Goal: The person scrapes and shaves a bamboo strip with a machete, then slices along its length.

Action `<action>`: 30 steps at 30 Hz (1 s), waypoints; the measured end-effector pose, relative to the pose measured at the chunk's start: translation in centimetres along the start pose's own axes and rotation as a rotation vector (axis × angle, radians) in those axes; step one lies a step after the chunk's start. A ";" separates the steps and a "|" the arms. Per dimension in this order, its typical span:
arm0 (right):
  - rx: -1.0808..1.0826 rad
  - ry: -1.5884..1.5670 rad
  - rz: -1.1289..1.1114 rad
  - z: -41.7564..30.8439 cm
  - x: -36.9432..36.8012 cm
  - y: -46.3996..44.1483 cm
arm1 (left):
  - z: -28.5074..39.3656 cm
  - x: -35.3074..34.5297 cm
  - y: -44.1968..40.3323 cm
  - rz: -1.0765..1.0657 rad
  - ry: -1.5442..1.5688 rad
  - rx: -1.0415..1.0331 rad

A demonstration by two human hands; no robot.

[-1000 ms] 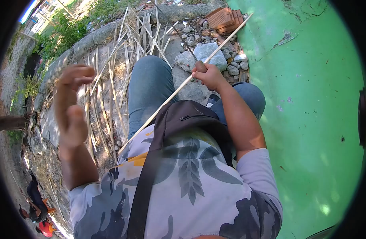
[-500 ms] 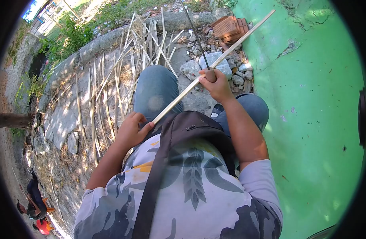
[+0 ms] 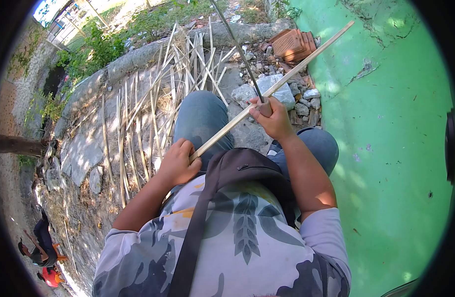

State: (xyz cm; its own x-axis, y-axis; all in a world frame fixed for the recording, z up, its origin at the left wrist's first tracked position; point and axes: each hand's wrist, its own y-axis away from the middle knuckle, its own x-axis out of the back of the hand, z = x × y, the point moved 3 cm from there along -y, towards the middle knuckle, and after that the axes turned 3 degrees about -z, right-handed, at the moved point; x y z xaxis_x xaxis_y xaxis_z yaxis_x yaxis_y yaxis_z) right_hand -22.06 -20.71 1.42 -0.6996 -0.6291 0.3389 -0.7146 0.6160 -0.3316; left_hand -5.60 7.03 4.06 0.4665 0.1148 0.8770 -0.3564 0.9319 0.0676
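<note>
Head view: left hand (image 3: 178, 160) now clamped on pale wooden strip (image 3: 311, 58), off it a second ago.
Strip runs 8-to-2 o'clock, lower end now steadied; right hand's fingers clamped round knife handle (image 3: 265, 107), blade (image 3: 245, 59) toward 11.

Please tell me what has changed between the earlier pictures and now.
The left hand, first raised clear of the pale strip, has moved in to the right and taken hold of its near end. The strip has shifted forward and to the right. The right hand still grips the handle of the long blade at the strip. The loose strips on the ground stayed put.
</note>
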 end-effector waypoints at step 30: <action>-0.184 0.819 -0.451 2.0 1.2 -3.0 | -6.2 -1.7 -1.8 0.130 0.205 0.194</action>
State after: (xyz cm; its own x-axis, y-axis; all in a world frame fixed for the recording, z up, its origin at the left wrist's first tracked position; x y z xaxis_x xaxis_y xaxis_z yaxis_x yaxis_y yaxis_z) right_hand -20.74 -24.23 1.01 -0.0908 -0.3408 0.9357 -0.8569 0.5056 0.1010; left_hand -0.77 7.32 -0.53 0.5533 0.3144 0.7714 -0.5623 0.8241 0.0675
